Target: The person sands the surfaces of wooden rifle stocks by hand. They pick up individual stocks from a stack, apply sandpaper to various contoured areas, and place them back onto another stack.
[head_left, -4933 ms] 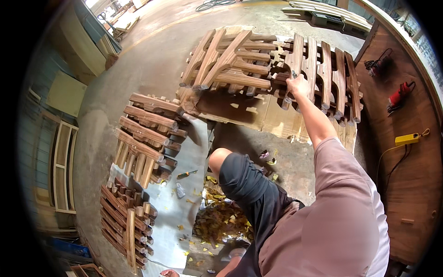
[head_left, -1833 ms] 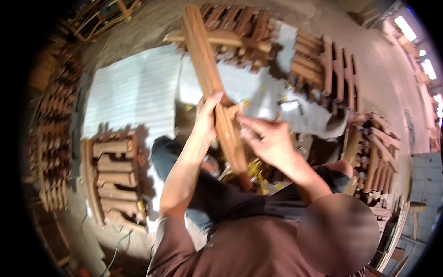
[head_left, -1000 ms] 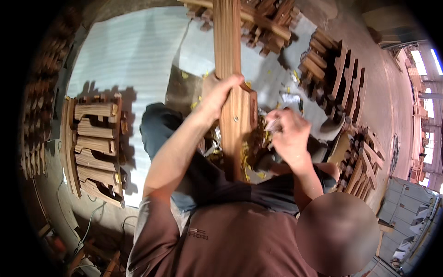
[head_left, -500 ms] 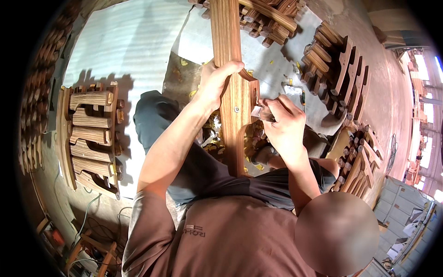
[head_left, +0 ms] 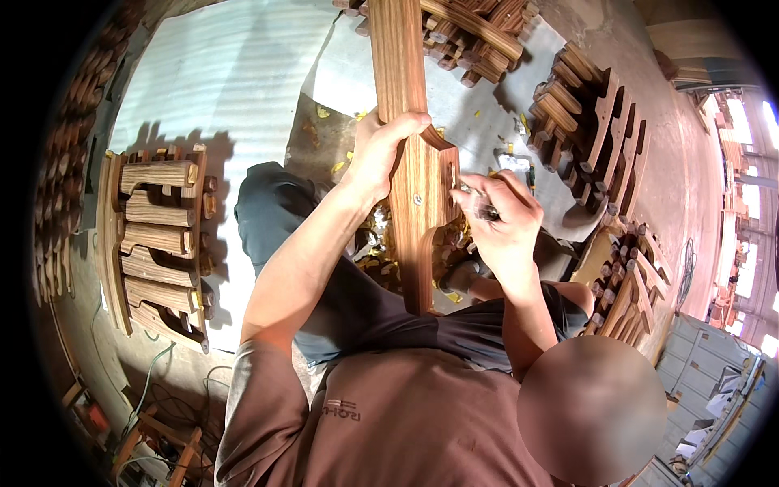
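A long, shaped piece of brown, striped wood [head_left: 418, 172] stretches away from my lap, with a curved cut-out on its right side and a small round metal fitting [head_left: 418, 199] in its face. My left hand [head_left: 376, 158] is wrapped round its left edge, thumb lying across the top. On the opposite side, my right hand [head_left: 507, 217] is closed, fingertips at the slot [head_left: 453, 174] in the wood's right edge. Something small and partly dark shows between those fingers; its kind cannot be made out.
A rack-like stack of wooden parts [head_left: 160, 247] stands on pale sheeting [head_left: 219, 73] at the left. More wood pieces [head_left: 479, 40] are piled ahead, and several curved ones [head_left: 604, 122] at the right. Yellow scraps litter the floor below. Cables [head_left: 166, 398] lie at lower left.
My right hand has shifted slightly, and the pale bit seen at its fingertips is now mostly hidden. The wood has tilted a little; my left hand keeps its grip.
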`<control>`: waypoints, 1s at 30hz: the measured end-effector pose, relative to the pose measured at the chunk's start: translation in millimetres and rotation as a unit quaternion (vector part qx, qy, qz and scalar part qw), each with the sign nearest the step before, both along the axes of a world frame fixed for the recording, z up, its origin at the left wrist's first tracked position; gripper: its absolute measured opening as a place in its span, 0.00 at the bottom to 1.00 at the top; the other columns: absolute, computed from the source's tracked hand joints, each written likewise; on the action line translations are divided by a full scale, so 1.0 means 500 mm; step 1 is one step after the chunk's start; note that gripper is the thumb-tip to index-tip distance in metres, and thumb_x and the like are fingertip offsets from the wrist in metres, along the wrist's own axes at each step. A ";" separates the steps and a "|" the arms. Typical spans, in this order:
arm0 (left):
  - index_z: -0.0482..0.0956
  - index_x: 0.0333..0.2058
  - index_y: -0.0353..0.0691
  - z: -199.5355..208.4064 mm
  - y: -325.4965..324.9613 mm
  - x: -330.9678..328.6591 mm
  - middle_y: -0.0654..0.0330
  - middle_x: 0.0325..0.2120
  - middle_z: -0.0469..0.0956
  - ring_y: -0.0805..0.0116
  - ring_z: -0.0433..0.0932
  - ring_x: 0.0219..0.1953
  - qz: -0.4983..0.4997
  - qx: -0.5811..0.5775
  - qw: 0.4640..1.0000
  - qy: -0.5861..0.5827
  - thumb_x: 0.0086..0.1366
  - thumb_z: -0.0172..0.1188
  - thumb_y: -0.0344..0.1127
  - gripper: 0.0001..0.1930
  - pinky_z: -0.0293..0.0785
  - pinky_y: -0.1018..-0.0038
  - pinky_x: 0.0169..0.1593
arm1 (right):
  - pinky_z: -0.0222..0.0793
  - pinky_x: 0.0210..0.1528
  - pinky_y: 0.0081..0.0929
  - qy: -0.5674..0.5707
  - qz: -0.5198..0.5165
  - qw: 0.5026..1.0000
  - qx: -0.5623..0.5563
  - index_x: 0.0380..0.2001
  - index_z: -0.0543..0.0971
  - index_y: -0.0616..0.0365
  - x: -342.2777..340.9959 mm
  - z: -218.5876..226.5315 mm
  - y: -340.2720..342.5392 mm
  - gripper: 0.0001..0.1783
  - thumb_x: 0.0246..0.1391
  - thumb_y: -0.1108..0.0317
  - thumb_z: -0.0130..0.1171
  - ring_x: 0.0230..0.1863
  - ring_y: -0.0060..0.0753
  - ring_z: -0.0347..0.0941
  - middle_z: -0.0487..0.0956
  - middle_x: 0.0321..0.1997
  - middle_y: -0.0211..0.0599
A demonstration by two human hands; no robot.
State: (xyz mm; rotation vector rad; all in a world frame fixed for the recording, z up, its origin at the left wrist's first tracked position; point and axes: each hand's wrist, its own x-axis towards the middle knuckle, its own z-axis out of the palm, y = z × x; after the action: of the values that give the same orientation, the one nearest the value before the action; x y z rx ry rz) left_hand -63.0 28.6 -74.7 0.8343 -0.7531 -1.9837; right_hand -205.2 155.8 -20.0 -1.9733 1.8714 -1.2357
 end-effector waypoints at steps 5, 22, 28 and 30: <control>0.76 0.41 0.29 0.007 0.007 -0.003 0.57 0.32 0.78 0.70 0.78 0.32 0.003 -0.020 1.000 -0.002 0.51 0.70 0.37 0.22 0.75 0.73 0.38 | 0.70 0.28 0.23 0.089 0.009 0.996 0.032 0.42 0.84 0.58 -0.004 0.007 0.002 0.24 0.37 0.85 0.66 0.24 0.25 0.74 0.73 0.25 0.33; 0.76 0.40 0.29 0.011 0.028 -0.020 0.57 0.31 0.79 0.70 0.80 0.31 -0.015 -0.047 0.998 -0.042 0.52 0.70 0.32 0.19 0.78 0.73 0.37 | 0.71 0.25 0.33 0.165 0.004 0.986 0.009 0.30 0.76 0.59 -0.012 -0.035 0.016 0.17 0.31 0.81 0.63 0.25 0.38 0.74 0.72 0.28 0.35; 0.74 0.40 0.27 0.009 0.012 -0.010 0.54 0.31 0.78 0.66 0.79 0.30 0.021 -0.043 0.998 -0.050 0.50 0.68 0.34 0.21 0.78 0.72 0.36 | 0.70 0.26 0.26 0.039 -0.041 0.998 -0.009 0.30 0.75 0.57 -0.026 0.025 0.043 0.11 0.44 0.84 0.61 0.23 0.29 0.73 0.75 0.28 0.34; 0.73 0.41 0.27 -0.001 -0.003 -0.002 0.55 0.31 0.77 0.67 0.79 0.31 0.031 -0.031 0.999 -0.020 0.49 0.68 0.34 0.22 0.77 0.71 0.37 | 0.68 0.27 0.20 -0.041 -0.089 0.995 0.014 0.33 0.79 0.60 -0.039 0.043 0.062 0.07 0.50 0.81 0.64 0.24 0.28 0.74 0.77 0.29 0.35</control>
State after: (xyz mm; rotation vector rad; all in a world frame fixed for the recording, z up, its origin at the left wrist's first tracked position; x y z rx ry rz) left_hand -64.2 27.2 -75.1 0.8521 -0.7977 -1.8861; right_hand -224.5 186.7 1.4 -1.7458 2.0476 -1.3058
